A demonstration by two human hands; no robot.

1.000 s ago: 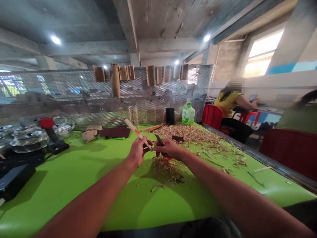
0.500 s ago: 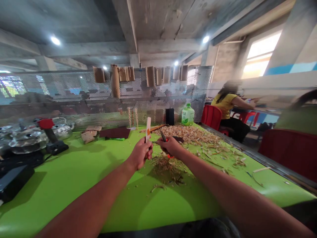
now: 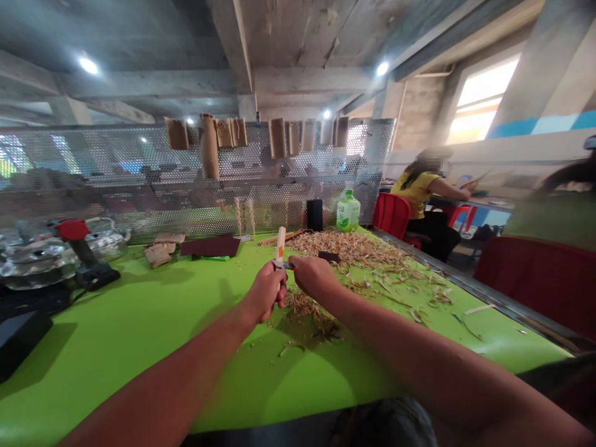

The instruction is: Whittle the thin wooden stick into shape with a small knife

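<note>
My left hand (image 3: 267, 290) is closed round the lower part of a flat, pale wooden strip (image 3: 280, 241), which stands nearly upright with an orange patch on its face. My right hand (image 3: 313, 274) is closed on a knife (image 3: 287, 265); fingers cover most of its handle. The blade lies across the strip just above my left thumb and seems to touch it. Below the hands, a small heap of wood shavings (image 3: 311, 310) lies on the green table top (image 3: 177, 347).
Behind my right hand spreads a larger pile of shavings (image 3: 363, 248), with a green tea bottle (image 3: 348, 212) beyond. Metal kettles (image 3: 28, 257) and a red-topped tool (image 3: 77, 239) stand left. A perforated metal screen (image 3: 153, 205) closes the back. A person in yellow (image 3: 421, 192) sits at right.
My right hand has turned and moved left, bringing the knife blade from beside the strip to across it. The whole view has shifted slightly.
</note>
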